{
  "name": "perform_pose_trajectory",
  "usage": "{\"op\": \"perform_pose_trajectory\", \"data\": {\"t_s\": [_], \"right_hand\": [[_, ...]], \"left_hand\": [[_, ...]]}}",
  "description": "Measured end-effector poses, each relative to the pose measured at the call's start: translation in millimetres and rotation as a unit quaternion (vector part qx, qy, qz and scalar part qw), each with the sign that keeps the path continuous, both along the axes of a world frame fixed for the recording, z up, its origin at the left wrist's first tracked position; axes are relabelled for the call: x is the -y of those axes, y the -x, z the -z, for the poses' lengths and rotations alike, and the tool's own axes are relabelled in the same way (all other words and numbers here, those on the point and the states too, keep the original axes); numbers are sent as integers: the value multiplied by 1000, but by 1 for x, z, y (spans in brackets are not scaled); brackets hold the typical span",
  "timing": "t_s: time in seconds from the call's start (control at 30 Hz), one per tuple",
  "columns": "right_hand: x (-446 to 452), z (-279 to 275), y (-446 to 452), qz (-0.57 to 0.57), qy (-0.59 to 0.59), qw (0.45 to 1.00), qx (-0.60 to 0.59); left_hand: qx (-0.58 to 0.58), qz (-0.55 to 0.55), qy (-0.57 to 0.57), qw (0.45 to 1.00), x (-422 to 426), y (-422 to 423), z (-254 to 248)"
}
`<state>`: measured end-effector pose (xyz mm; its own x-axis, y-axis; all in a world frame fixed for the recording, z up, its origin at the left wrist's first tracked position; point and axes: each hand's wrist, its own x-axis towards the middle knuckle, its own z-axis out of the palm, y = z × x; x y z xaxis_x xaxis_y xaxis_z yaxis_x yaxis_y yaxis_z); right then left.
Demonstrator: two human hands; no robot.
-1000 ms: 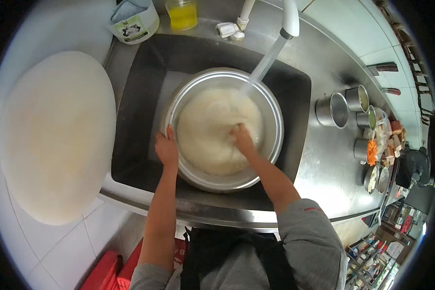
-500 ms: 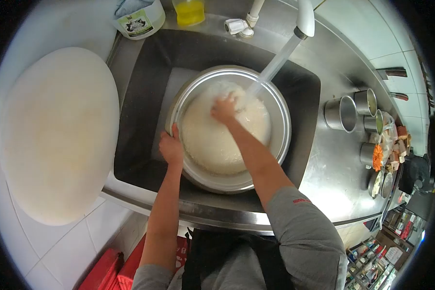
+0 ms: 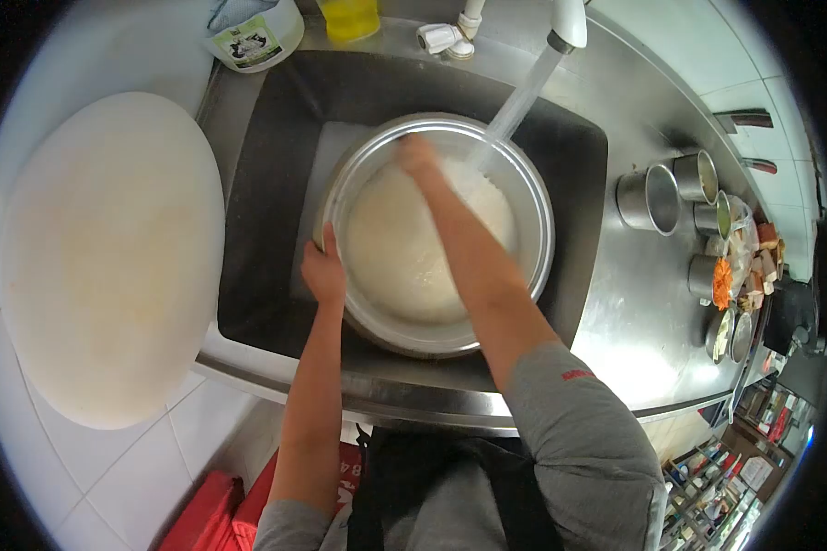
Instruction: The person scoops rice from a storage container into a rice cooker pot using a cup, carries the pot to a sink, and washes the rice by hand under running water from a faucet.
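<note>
A large round metal basin rests in the steel sink. Cloudy white water with what looks like rice fills its middle. My left hand is closed on the basin's left rim, thumb on top and the other fingers hidden outside. Over the far side of the basin, close to the inner wall, is my right hand; motion smears its fingers, so I cannot tell whether they are open or closed. From the white faucet a stream of water runs into the basin's far right side.
A big white oval board stands left of the sink. Behind are a plastic tub with a cloth and a container of yellow liquid. Metal cups, one with shredded orange food, line the right counter. Knives hang beyond.
My right hand has moved from the middle of the white water to the basin's far side, slightly left. My left hand stays on the rim. The water keeps running.
</note>
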<state>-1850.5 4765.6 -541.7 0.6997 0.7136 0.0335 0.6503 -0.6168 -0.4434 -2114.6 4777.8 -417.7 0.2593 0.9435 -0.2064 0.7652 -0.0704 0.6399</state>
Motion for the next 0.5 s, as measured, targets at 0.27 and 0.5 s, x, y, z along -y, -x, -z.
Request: {"op": "perform_pose_trajectory", "data": {"t_s": [0.27, 0.5], "right_hand": [[146, -38, 232, -400, 204, 893, -13], [230, -62, 114, -277, 348, 896, 22]], "left_hand": [[6, -7, -22, 1000, -1, 2, 12], [38, -8, -45, 998, 4, -2, 2]]}}
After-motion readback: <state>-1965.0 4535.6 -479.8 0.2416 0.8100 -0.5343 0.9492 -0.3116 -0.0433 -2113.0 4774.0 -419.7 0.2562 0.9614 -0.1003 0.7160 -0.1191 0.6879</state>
